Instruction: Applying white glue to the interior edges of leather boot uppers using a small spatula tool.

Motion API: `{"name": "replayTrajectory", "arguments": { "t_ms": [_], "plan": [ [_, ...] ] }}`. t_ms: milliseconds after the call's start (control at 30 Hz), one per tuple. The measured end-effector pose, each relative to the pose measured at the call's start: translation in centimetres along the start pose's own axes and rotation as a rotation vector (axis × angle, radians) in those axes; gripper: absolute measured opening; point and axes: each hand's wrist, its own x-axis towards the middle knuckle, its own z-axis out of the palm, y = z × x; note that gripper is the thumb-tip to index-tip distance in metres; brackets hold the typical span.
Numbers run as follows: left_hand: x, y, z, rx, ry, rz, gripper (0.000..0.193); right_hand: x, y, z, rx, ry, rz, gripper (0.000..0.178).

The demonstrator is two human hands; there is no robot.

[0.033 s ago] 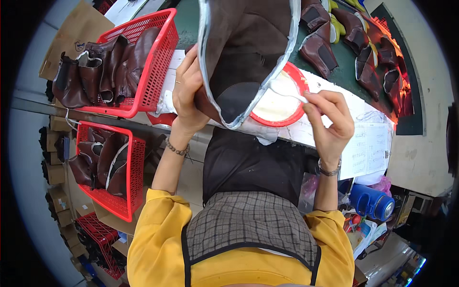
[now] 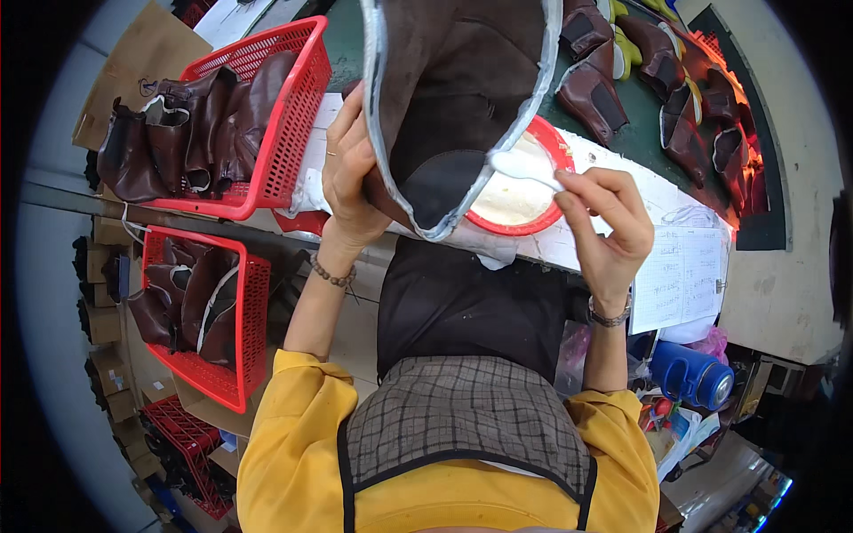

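My left hand (image 2: 351, 191) is closed on a brown leather boot upper (image 2: 462, 80), with its open end facing me. A whitish coat runs along the upper's edge. Between the thumb and fingers of my right hand (image 2: 615, 226) is a small white plastic spoon (image 2: 526, 171). Its tip meets the right side of the coated edge. Behind the spoon stands a red bowl (image 2: 562, 160) of creamy white paste, partly hidden by the upper.
Two red baskets (image 2: 267, 200) of brown boot uppers stand at the left. More brown uppers (image 2: 593, 98) lie on the green surface at the far right, near an orange glow. A written sheet (image 2: 680, 275) and a blue flask (image 2: 693, 377) are at the right.
My right hand has shifted slightly left, bringing the spoon's tip from over the bowl beside the upper onto its edge. My left hand and the upper have barely moved.
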Motion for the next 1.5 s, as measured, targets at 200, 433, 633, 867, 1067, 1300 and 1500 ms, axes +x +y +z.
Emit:
{"name": "replayTrajectory", "arguments": {
  "t_ms": [200, 433, 633, 867, 1067, 1300, 1500],
  "plan": [
    [-0.4, -1.0, 0.9, 0.278, 0.07, 0.136, 0.034, -1.3, -1.8, 0.9, 0.024, -0.137, 0.002, 0.026],
    [-0.5, -1.5, -1.4, 0.095, 0.192, -0.327, 0.076, -1.8, 1.0, 1.3, 0.331, -0.007, 0.367, 0.016],
    [10.6, -4.2, -7.2, -0.46, 0.246, -0.934, 0.043, -1.9, 14.1, -0.9, 0.432, 0.312, 0.681, 0.019],
    [19.2, -22.6, -6.7, -0.217, -0.18, -0.994, 0.058, -5.6, 21.0, 0.9, 0.136, 0.247, 0.686, 0.019],
    [20.2, -37.5, 2.3, 0.515, -0.459, -0.47, 0.079, -4.8, 19.6, 1.1, 0.17, 0.295, 0.814, 0.016],
    [17.9, -43.6, 7.8, 0.782, -0.668, -0.282, 0.129, -4.7, 19.9, 1.9, 0.119, 0.282, 0.845, 0.019],
    [19.2, -35.1, -2.1, 0.905, -0.597, 0.033, 0.085, -4.4, 19.5, 2.1, 0.088, 0.327, 0.793, 0.028]
  ]
}}
